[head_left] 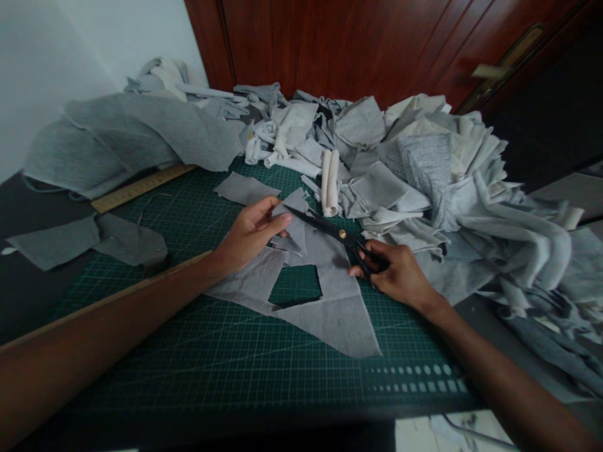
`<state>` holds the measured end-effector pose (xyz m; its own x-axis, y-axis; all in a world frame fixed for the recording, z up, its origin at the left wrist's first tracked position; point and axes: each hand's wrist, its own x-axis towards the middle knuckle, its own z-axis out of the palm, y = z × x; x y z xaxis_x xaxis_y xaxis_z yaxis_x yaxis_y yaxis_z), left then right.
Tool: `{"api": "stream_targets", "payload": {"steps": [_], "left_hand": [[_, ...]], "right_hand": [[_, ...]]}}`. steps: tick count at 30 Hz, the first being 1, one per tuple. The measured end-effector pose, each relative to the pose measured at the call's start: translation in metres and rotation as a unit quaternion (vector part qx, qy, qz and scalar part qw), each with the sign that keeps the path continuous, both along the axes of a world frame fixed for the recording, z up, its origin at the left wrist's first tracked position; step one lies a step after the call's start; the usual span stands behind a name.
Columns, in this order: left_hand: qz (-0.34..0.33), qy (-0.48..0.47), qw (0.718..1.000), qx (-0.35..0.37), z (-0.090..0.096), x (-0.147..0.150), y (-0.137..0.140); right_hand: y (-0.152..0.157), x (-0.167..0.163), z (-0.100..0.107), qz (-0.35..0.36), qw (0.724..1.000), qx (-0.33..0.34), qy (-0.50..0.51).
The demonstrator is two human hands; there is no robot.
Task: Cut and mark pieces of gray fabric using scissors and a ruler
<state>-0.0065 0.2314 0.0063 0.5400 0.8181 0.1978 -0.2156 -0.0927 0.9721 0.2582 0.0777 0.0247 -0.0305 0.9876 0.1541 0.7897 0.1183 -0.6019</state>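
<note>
My left hand (254, 232) pinches a piece of grey fabric (292, 229) between thumb and fingers, lifted a little over the cutting mat. Black scissors (343, 235) with a brass-coloured pivot are in my right hand (393, 270), its fingers through the handles. The scissors' blades point left, with their tips at the fabric beside my left thumb. Below the hands lies a larger grey fabric sheet (343, 320) with a four-sided hole through which the green mat shows. Another grey scrap (245, 188) lies just behind my left hand.
The green cutting mat (188, 364) covers the table. Heaped grey and white fabric pieces (414, 169) line the back and right. At the left are a wooden ruler (141, 187), large grey cloth (127, 138) and loose scraps (127, 238). A wooden door (330, 50) stands behind.
</note>
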Motion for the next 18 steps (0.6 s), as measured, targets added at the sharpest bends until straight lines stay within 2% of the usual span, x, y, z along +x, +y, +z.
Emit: {"api": "stream_targets", "payload": {"steps": [6,18], "left_hand": [[0.017,-0.045,0.998,-0.035,0.0013,0.0017,0.0001],[0.024,-0.110,0.992,-0.056,0.0017,0.0016,0.0044]], "right_hand": [[-0.0002,0.0002,0.0004,0.001,1.000,-0.004,0.012],[-0.0009,0.0019,-0.0019,0.016,1.000,0.005,0.015]]}}
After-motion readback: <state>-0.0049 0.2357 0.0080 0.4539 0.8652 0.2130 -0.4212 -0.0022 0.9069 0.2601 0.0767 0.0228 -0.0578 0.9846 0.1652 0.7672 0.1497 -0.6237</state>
